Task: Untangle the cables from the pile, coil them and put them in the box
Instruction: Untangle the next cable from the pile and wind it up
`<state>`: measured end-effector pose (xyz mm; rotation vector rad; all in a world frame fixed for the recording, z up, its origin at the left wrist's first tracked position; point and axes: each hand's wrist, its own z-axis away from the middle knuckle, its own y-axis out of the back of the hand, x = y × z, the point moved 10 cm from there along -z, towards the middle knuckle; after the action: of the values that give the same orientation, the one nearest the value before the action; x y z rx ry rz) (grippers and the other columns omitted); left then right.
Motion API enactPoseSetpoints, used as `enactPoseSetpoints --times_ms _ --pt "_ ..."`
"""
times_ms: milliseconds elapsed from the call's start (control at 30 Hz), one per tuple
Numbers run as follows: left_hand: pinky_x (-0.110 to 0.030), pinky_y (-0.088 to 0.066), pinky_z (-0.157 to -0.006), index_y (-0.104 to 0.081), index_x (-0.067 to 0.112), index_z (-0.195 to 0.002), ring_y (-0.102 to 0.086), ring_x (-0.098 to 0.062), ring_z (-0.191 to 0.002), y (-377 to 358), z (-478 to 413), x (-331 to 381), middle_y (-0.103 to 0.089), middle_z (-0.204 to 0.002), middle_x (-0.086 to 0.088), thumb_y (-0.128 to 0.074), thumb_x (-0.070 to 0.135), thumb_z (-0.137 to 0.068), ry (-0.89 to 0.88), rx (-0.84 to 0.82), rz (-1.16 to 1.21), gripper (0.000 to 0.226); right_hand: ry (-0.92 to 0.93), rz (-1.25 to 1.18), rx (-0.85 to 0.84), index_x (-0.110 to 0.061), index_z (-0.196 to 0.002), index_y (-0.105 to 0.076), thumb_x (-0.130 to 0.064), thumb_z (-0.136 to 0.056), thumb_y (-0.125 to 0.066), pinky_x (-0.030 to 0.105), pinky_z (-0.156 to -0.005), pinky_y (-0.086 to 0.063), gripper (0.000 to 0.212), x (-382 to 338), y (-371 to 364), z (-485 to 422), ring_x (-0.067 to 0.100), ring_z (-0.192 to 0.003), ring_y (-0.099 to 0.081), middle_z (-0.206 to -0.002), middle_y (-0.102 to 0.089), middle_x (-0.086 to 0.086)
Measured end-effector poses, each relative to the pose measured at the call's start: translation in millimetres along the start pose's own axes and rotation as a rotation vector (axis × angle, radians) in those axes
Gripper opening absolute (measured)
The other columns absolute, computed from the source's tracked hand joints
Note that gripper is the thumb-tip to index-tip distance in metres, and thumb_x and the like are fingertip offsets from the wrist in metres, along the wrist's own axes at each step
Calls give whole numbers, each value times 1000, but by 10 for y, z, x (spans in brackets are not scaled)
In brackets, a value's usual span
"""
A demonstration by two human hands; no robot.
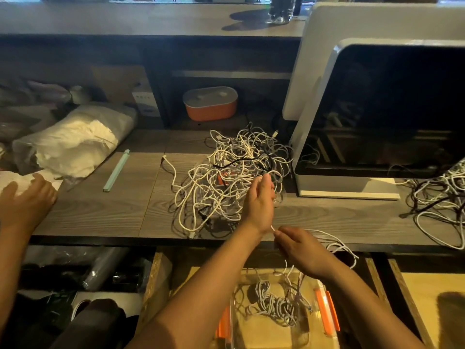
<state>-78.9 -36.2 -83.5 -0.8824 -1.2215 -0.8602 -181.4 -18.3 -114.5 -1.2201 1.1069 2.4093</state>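
A tangled pile of white and black cables [226,172] lies on the grey wooden desk [100,205]. My left hand [260,200] is raised at the pile's right edge, fingers curled around a white cable. My right hand [299,248] hovers over the desk's front edge and pinches the end of a white cable [334,244] that loops off to the right and hangs down. Below the desk stands a clear plastic box [251,331] with orange latches, and coiled white cables [274,303] lie inside it.
A second cable tangle [440,197] lies at the right, beside a large monitor [377,109]. Behind the pile sits an orange container [210,104]. A teal stick [116,170] and a plastic bag [73,142] lie at the left, where another person's hand [25,197] rests.
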Motion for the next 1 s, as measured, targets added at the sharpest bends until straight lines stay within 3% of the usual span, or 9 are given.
enactPoseSetpoints --times_ms 100,167,300,433,600,733,867,933,1000 --pt "-29 -29 -58 -51 18 -102 -37 -9 -60 -58 -40 93 -43 -74 4 -26 30 -99 -101 -108 -446 27 27 45 -29 -20 -84 -57 -15 -96 -45 29 -65 -41 18 -80 24 40 10 -69 -51 -76 -57 -2" --pt "-32 -38 -65 -48 16 -122 -47 -14 -76 -136 -38 96 -48 -101 -1 -26 18 -102 -133 -189 -762 29 58 89 -47 -18 -94 -60 -16 -97 -45 31 -71 -44 15 -172 38 65 13 -79 -56 -87 -61 0" --pt "-35 -43 -83 -51 16 -119 -48 -19 -103 -92 -64 44 -48 -120 -2 -33 5 -98 -156 -252 -1022 30 94 150 2 -29 -101 -57 -19 -98 -47 16 -64 -37 15 -263 194 112 0 -75 -52 -85 -56 -13" --pt "-37 -39 -93 -55 14 -113 -44 -17 -110 -11 -5 -23 -50 -115 -2 -30 16 -99 -187 -313 -1105 28 61 185 187 -26 -102 -62 -16 -94 -53 14 -65 -42 15 -244 580 142 -1 -80 -54 -85 -55 -17" --pt "-33 -35 -80 -46 21 -84 -39 -12 -96 -62 168 -161 -43 -97 4 -37 46 -97 -207 -421 -1129 29 115 300 339 -33 -85 -58 -26 -88 -62 18 -61 -42 8 -364 890 210 2 -72 -56 -77 -58 -14" --pt "-33 -40 -78 -53 20 -79 -50 -18 -85 -66 218 -205 -50 -83 3 -39 45 -98 -269 -449 -1295 34 141 338 395 -34 -87 -57 -25 -88 -60 17 -61 -41 9 -373 1029 221 0 -73 -55 -77 -55 -17" --pt "-38 -46 -71 -61 12 -83 -58 -25 -73 0 245 -386 -60 -78 -6 -41 41 -99 -73 -561 -1009 38 124 327 448 -31 -86 -58 -29 -87 -61 18 -60 -44 3 -280 1157 207 2 -73 -56 -76 -57 -14" --pt "-38 -48 -88 -65 14 -106 -62 -25 -98 -45 258 -296 -67 -106 -9 -40 36 -99 -24 -529 -683 34 69 272 486 -22 -87 -63 -31 -90 -56 25 -60 -47 12 -167 1166 167 8 -72 -56 -75 -59 -7" --pt "-27 -40 -105 -50 10 -132 -52 -13 -122 -144 302 -147 -55 -132 -7 -36 25 -102 54 -491 -258 37 21 264 471 -14 -90 -67 -32 -94 -48 26 -57 -45 27 -69 1050 105 13 -66 -55 -72 -60 0"
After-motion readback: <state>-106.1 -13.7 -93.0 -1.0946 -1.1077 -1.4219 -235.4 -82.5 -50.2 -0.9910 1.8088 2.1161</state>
